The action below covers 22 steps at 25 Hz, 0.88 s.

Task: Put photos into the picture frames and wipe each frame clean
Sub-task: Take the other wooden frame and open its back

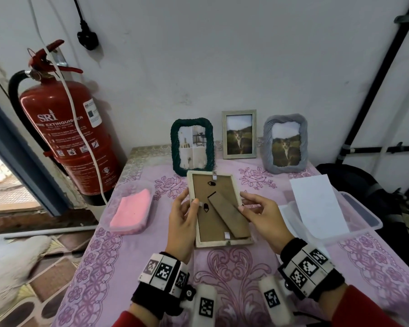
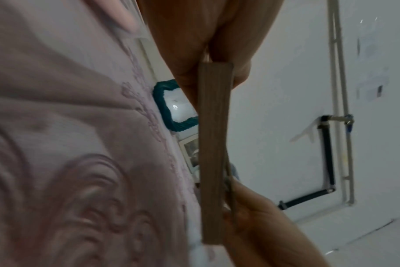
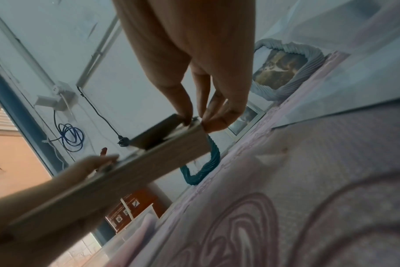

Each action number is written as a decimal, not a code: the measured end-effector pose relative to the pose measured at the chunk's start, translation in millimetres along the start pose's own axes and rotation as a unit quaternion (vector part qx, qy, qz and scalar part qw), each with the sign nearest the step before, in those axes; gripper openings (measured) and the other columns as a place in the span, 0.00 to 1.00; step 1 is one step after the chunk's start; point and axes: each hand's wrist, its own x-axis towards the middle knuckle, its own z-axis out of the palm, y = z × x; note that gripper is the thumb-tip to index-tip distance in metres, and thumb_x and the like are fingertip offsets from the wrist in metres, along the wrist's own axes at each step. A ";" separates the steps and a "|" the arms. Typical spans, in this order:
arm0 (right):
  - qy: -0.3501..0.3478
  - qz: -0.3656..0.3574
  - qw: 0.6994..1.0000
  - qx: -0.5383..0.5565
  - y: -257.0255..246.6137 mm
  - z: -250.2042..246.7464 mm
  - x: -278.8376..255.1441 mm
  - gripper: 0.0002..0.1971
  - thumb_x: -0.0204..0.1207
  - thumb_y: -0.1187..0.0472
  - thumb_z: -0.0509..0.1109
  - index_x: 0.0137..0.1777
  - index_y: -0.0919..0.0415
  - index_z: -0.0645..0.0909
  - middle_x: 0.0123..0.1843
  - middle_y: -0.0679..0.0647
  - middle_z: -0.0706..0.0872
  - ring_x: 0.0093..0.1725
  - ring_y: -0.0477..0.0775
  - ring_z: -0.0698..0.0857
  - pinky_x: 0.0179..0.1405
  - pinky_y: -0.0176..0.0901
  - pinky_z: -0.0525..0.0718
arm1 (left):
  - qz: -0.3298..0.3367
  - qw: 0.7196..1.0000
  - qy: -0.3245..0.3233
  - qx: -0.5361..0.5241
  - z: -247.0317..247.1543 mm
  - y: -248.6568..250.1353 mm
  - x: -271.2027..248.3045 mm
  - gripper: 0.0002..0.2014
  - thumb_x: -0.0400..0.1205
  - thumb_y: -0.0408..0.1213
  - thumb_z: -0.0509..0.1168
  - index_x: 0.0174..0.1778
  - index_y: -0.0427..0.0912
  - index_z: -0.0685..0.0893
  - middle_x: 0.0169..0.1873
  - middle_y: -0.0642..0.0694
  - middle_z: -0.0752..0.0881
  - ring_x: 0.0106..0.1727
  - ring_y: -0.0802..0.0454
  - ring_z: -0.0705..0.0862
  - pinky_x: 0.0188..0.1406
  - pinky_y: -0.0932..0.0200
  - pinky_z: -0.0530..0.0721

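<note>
A table (image 1: 132,256) under a pink flowered cloth fills the near scene, with a red fire extinguisher (image 1: 66,138) on the wall to its left. At the right edge lies a clear plastic tray (image 1: 364,218) with a white sheet (image 1: 316,204) propped in it; at the left a second tray holds a folded pink cloth (image 1: 132,212). Along the far edge stand three frames: a green rope frame (image 1: 192,143), a slim pale frame (image 1: 239,134) and a grey ruffled frame (image 1: 285,143), the last two showing cat photos. In the middle, held above the cloth back side up, is the wooden frame (image 1: 219,208), its brown stand (image 1: 229,214) lying across the backing. The left hand (image 1: 184,223) grips the frame's left edge, thumb on the backing. The right hand (image 1: 262,215) pinches the right edge between thumb and fingertips (image 3: 217,121).
</note>
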 end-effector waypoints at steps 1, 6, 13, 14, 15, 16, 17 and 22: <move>-0.007 0.012 1.000 -0.013 3.3 -1.3 -0.2 0.20 0.75 0.74 0.69 0.68 0.67 0.78 0.51 0.54 0.83 0.44 0.45 0.82 0.40 0.26 0.85 | -0.013 0.999 -0.006 0.029 -4.6 -6.1 1.2 0.18 0.84 0.30 0.58 0.71 0.40 0.72 0.53 0.39 0.86 0.46 0.52 0.87 0.46 0.57 0.89; -0.046 0.059 0.994 -0.082 9.0 -5.4 2.4 0.20 0.71 0.76 0.72 0.64 0.68 0.81 0.43 0.56 0.81 0.34 0.47 0.84 0.31 0.35 0.87 | -0.050 0.969 -0.010 0.242 -26.6 -27.2 12.7 0.17 0.82 0.31 0.63 0.67 0.36 0.76 0.43 0.39 0.83 0.41 0.51 0.82 0.41 0.67 0.85; -0.075 0.122 0.980 -0.135 11.4 -1.5 12.0 0.19 0.70 0.75 0.73 0.61 0.69 0.80 0.40 0.54 0.80 0.38 0.53 0.83 0.40 0.44 0.89 | -0.098 0.947 -0.038 0.305 -40.4 -30.5 22.0 0.16 0.77 0.31 0.70 0.59 0.28 0.78 0.32 0.45 0.78 0.40 0.47 0.79 0.47 0.52 0.81; -0.075 0.128 0.979 -0.137 12.1 -0.7 13.0 0.18 0.70 0.75 0.74 0.61 0.69 0.80 0.40 0.55 0.80 0.40 0.55 0.83 0.44 0.49 0.88 | -0.106 0.944 -0.035 0.310 -41.5 -30.2 22.8 0.16 0.77 0.31 0.71 0.58 0.31 0.78 0.32 0.45 0.79 0.40 0.46 0.79 0.50 0.48 0.81; -0.072 0.132 0.979 -0.139 12.6 -0.6 14.2 0.18 0.69 0.75 0.74 0.60 0.69 0.81 0.40 0.56 0.80 0.41 0.56 0.83 0.46 0.53 0.88 | -0.113 0.942 -0.031 0.314 -41.7 -29.5 23.5 0.15 0.76 0.32 0.71 0.57 0.33 0.78 0.31 0.46 0.79 0.39 0.47 0.80 0.52 0.46 0.82; -0.067 0.137 0.979 -0.139 13.2 -0.9 15.3 0.18 0.69 0.74 0.75 0.59 0.69 0.81 0.40 0.57 0.81 0.42 0.57 0.83 0.47 0.55 0.88 | -0.119 0.942 -0.027 0.313 -41.3 -28.6 24.3 0.14 0.76 0.32 0.71 0.56 0.36 0.79 0.31 0.46 0.79 0.37 0.48 0.81 0.53 0.46 0.83; -0.064 0.140 0.978 -0.137 13.4 -1.1 16.1 0.18 0.69 0.72 0.76 0.59 0.69 0.81 0.41 0.58 0.82 0.43 0.58 0.84 0.46 0.55 0.88 | -0.125 0.943 -0.024 0.308 -40.6 -27.4 25.3 0.12 0.77 0.33 0.71 0.53 0.37 0.79 0.30 0.47 0.79 0.36 0.48 0.81 0.52 0.45 0.84; -0.054 0.119 0.973 -0.193 12.9 3.4 17.1 0.15 0.70 0.63 0.77 0.53 0.67 0.79 0.38 0.55 0.79 0.42 0.55 0.83 0.37 0.49 0.88 | -0.160 0.937 -0.027 0.308 -36.4 -24.7 34.4 0.09 0.75 0.37 0.71 0.40 0.42 0.75 0.34 0.42 0.80 0.39 0.44 0.81 0.53 0.41 0.84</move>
